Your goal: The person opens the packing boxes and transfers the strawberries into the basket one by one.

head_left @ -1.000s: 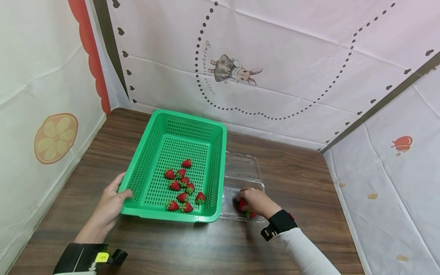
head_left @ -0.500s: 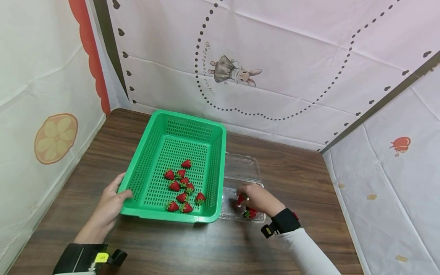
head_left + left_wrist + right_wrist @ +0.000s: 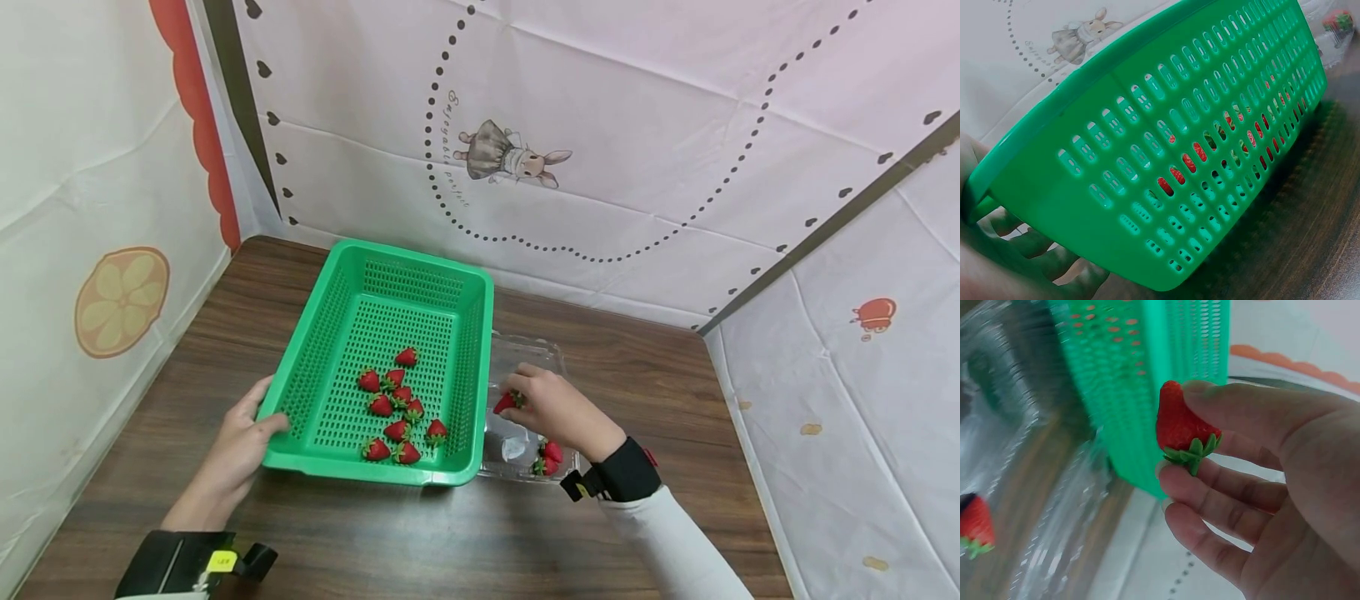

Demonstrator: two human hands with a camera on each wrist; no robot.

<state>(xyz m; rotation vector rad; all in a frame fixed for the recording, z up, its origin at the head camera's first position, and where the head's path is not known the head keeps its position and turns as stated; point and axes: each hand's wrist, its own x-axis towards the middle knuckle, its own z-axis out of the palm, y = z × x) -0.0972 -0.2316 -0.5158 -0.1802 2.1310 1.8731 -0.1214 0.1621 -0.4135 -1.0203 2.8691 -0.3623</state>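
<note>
Between thumb and fingers, my right hand [image 3: 558, 408] pinches a strawberry [image 3: 1182, 422], its green leaves pointing down in the right wrist view. That hand is above a clear plastic clamshell box [image 3: 498, 454], whose lid lies folded back. A couple of strawberries [image 3: 550, 458] sit in the box's near right corner. At the near left corner of a green plastic basket [image 3: 487, 375], my left hand [image 3: 236, 442] grips the rim, thumb over the top and fingers outside. Several strawberries [image 3: 397, 431] lie on the basket's floor, mostly in its near half.
The basket and box stand side by side on a dark wooden table [image 3: 645, 375]. Printed white cloth [image 3: 630, 125] hangs behind the table and along both sides. A black band is strapped round each wrist.
My right hand has lifted a strawberry out of the clamshell box and moved up and slightly left with it. The left hand and basket have stayed put.
</note>
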